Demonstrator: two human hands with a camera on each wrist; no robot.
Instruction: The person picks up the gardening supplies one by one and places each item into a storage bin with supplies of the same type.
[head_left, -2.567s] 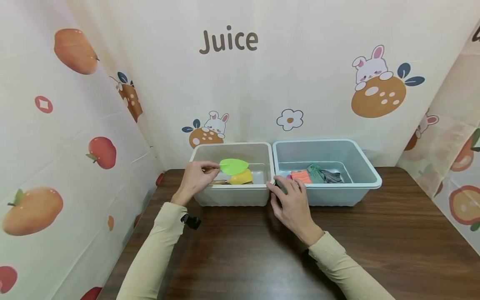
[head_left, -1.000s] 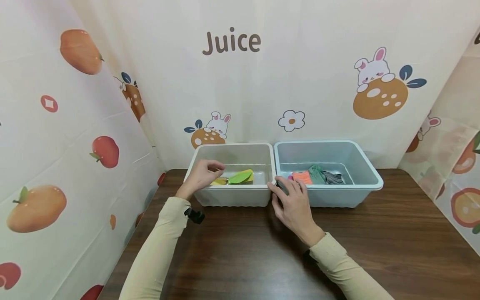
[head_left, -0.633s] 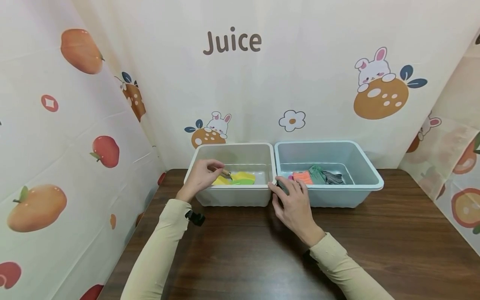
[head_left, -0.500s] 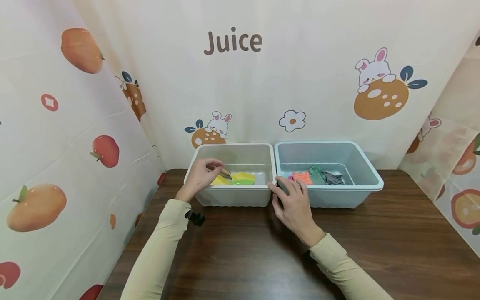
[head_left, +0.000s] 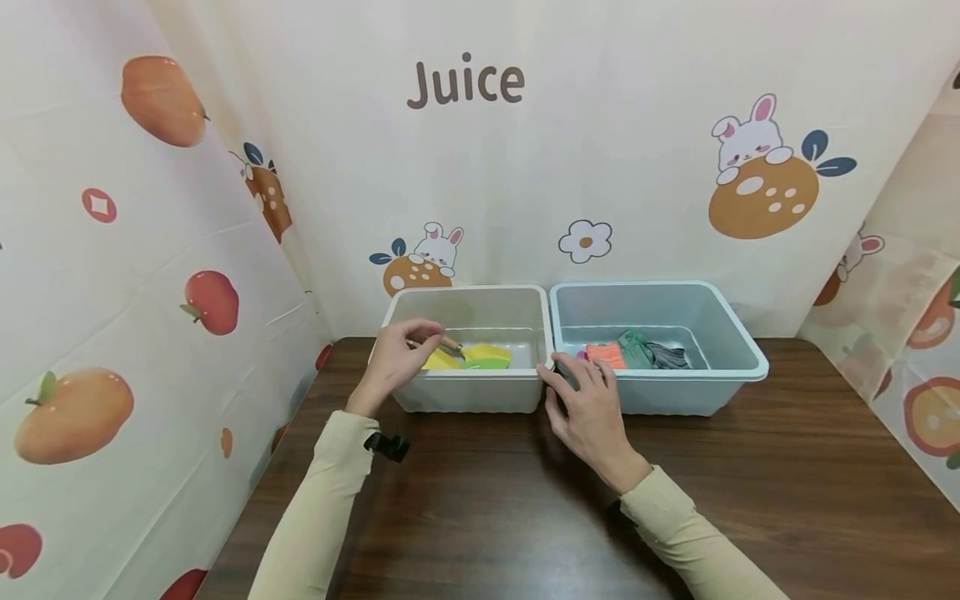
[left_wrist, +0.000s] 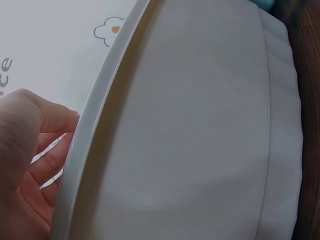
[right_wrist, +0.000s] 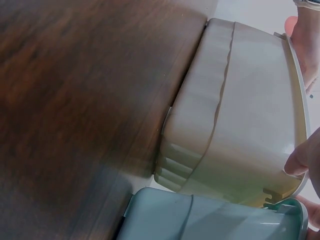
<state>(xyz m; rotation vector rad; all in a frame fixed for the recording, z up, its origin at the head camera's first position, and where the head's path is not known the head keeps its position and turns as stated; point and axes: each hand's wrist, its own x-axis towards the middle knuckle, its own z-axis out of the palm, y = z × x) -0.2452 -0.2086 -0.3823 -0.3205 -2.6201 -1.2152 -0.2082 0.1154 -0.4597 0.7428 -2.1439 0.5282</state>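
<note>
My left hand is over the left side of the grey-beige bin, thumb and fingertips together at the wooden handle of a small garden trowel; the grip is partly hidden. A green blade and yellow blades lie overlapping on the bin's floor. In the left wrist view my left thumb is behind the rim. My right hand grips the beige bin's front right corner, thumb under its rim, with other fingers over the corner of the light-blue bin.
Folded cloths lie in the light-blue bin: an orange one, a green one and a dark grey striped one. Both bins stand side by side on the brown wooden table, close to a printed curtain.
The green trowel, earlier raised by my left hand, is down in the beige bin. Its blade has turned and a wooden handle has come up to my fingertips. My right hand stays put.
</note>
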